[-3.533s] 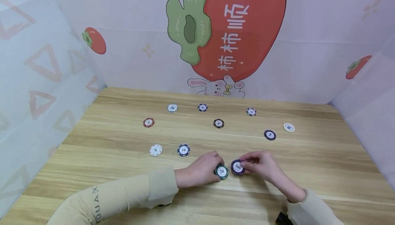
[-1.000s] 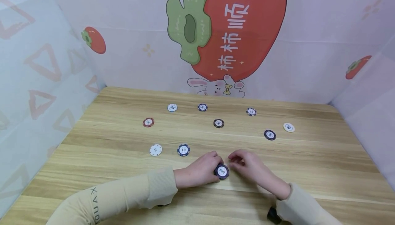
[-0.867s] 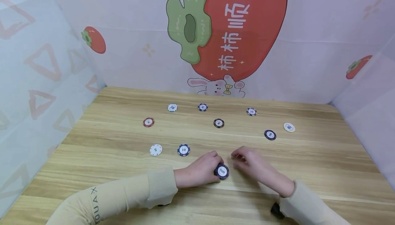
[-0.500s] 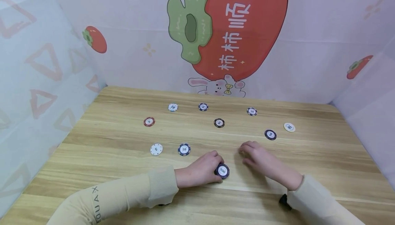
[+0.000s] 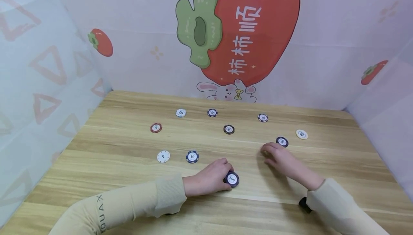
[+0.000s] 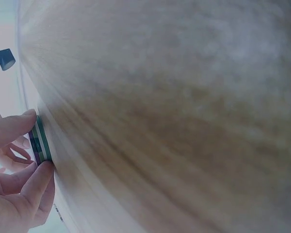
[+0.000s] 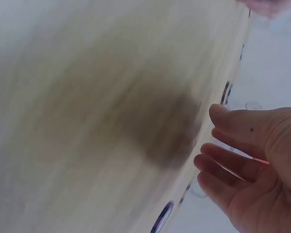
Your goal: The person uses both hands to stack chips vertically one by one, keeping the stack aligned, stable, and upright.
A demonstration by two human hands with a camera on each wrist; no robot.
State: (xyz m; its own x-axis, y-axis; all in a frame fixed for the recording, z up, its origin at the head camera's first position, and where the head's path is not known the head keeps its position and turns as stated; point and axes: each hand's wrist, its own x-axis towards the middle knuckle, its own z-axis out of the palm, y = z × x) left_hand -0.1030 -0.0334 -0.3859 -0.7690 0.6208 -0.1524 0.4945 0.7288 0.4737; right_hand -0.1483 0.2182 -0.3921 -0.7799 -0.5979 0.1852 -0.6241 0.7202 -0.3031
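Observation:
My left hand (image 5: 211, 178) pinches a small stack of poker chips (image 5: 232, 179) on the table between thumb and fingers. The top chip is dark purple and marked 500; green edges show beneath it in the left wrist view, where the stack (image 6: 40, 141) stands at the fingertips. My right hand (image 5: 288, 161) holds nothing and hovers low with loosely bent fingers, just in front of a dark poker chip (image 5: 282, 142). In the right wrist view, the thumb (image 7: 233, 119) and fingers are apart, with a dark-rimmed chip (image 7: 162, 217) lying below them.
Single chips lie spread over the wooden table (image 5: 129, 177): a white 5 (image 5: 163, 156), a blue 10 (image 5: 192, 157), a red 5 (image 5: 156, 128), a black one (image 5: 229, 129), a white one (image 5: 302, 134) and several along the back. Printed cloth (image 5: 135, 13) walls the table.
The purple 500 chip went from my right hand onto the green 20 chip at my left hand. My right hand then let go and moved right and away, towards the dark chip.

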